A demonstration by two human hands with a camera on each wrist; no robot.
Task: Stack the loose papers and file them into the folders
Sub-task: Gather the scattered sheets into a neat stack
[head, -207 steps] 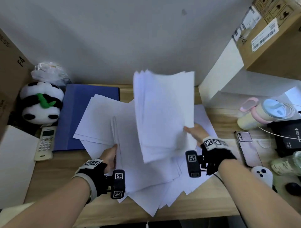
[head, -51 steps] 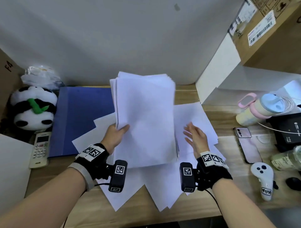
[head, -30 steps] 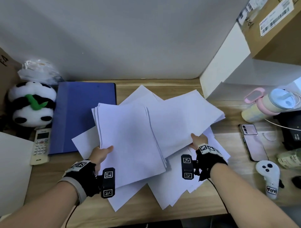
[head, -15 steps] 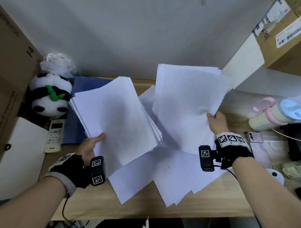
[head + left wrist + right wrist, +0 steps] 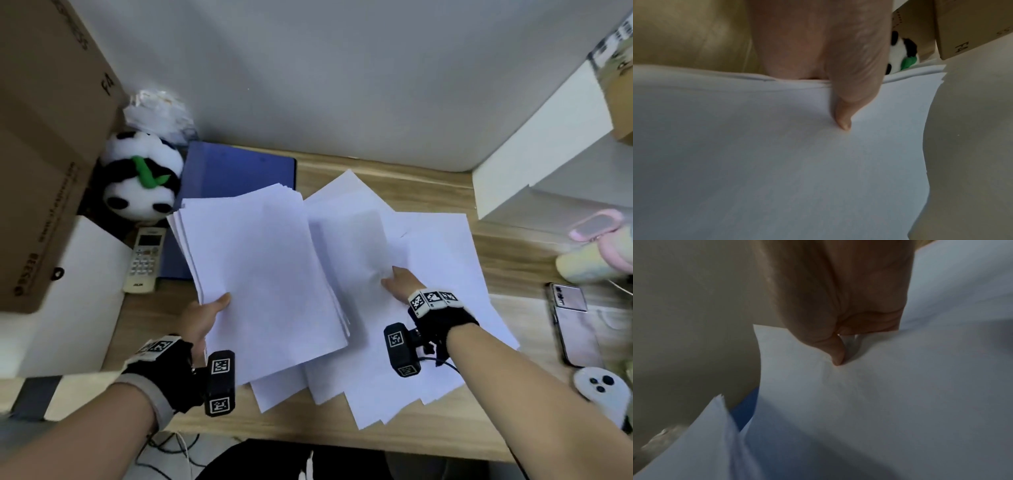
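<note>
Left hand (image 5: 202, 317) clamps stack (image 5: 263, 274); right hand (image 5: 400, 282) pinches one sheet (image 5: 346, 240). Risk: thumb-only grip lets the stack fan out, or the sheet creases.

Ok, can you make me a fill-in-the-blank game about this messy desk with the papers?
1. The left hand grips a stack of white ____.
2. The folder lying near the wall is the colour ____.
3. The stuffed toy beside the folder is a ____.
4. The right hand pinches a sheet with its ____ on top.

Missing words: papers; blue; panda; thumb
</note>
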